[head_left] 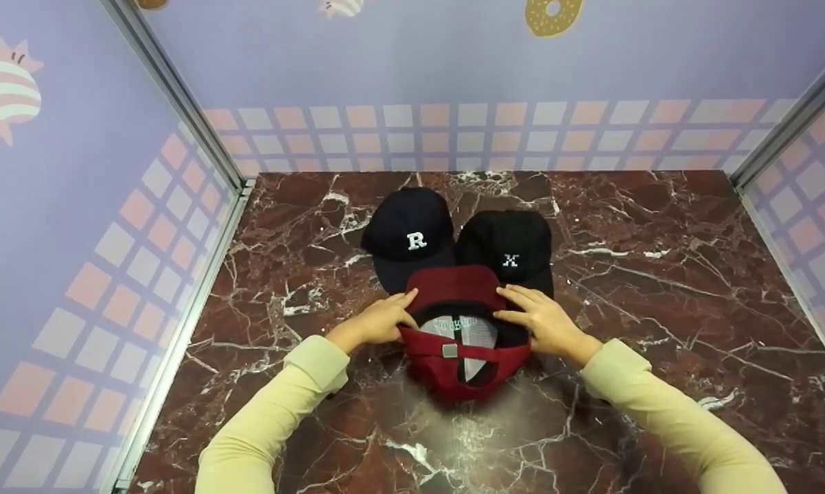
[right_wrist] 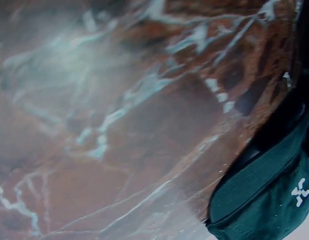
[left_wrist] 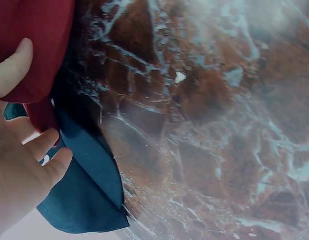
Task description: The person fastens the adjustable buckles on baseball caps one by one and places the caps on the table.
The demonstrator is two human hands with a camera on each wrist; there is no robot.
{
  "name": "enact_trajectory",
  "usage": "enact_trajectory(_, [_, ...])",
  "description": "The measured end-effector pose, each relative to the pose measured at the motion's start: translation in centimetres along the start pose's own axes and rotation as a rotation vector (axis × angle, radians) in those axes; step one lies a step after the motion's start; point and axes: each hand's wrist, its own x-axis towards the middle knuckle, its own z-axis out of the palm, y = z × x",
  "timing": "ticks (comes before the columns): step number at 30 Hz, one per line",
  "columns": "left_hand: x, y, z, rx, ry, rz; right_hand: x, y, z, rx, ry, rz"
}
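A red baseball cap (head_left: 471,374) is turned with its inside showing, its brim pointing away toward two dark caps. My left hand (head_left: 378,321) grips its left side where brim and crown meet. In the left wrist view the thumb (left_wrist: 19,65) lies against the red fabric, with the other fingers at the brim. On the opposite side, my right hand (head_left: 546,324) holds the cap, fingers over the brim edge. A navy cap (head_left: 412,213) with a white R and a black cap (head_left: 508,237) with a white X sit just beyond, partly covered by the red brim.
The caps are over a dark red marbled tabletop (head_left: 303,274). Purple panels with pink and white squares enclose it: a back wall (head_left: 454,68), a left wall (head_left: 76,206) and a right wall (head_left: 817,158). Metal framing (head_left: 172,89) runs along the corners.
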Motion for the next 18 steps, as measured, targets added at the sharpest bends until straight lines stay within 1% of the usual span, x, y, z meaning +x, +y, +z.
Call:
enact_trajectory(2, [0.1, 0.2, -0.3, -0.057, -0.004, 0.000, 0.3, -0.1, 0.0, 0.028, 0.053, -0.006])
enact_trajectory(4, [0.1, 0.3, -0.4, -0.094, -0.010, -0.003, 0.6, -0.3, 0.0, 0.065, 0.091, -0.005])
enact_trajectory(6, [0.1, 0.5, -0.6, -0.131, -0.015, -0.010, 0.9, -0.6, -0.1, 0.113, 0.113, 0.005])
enact_trajectory(8, [0.1, 0.7, -0.7, -0.158, -0.013, -0.018, 1.2, -0.8, -0.3, 0.171, 0.124, 0.034])
enact_trajectory(11, [0.1, 0.8, -1.1, -0.214, -0.010, -0.038, 1.7, -1.1, -0.8, 0.291, 0.123, 0.119])
enact_trajectory(14, [0.1, 0.8, -1.7, -0.278, -0.005, -0.043, 2.3, -1.2, -1.6, 0.444, 0.104, 0.227])
enact_trajectory(18, [0.2, 0.6, -2.5, -0.385, 0.000, -0.020, 3.1, -1.3, -2.7, 0.649, 0.058, 0.375])
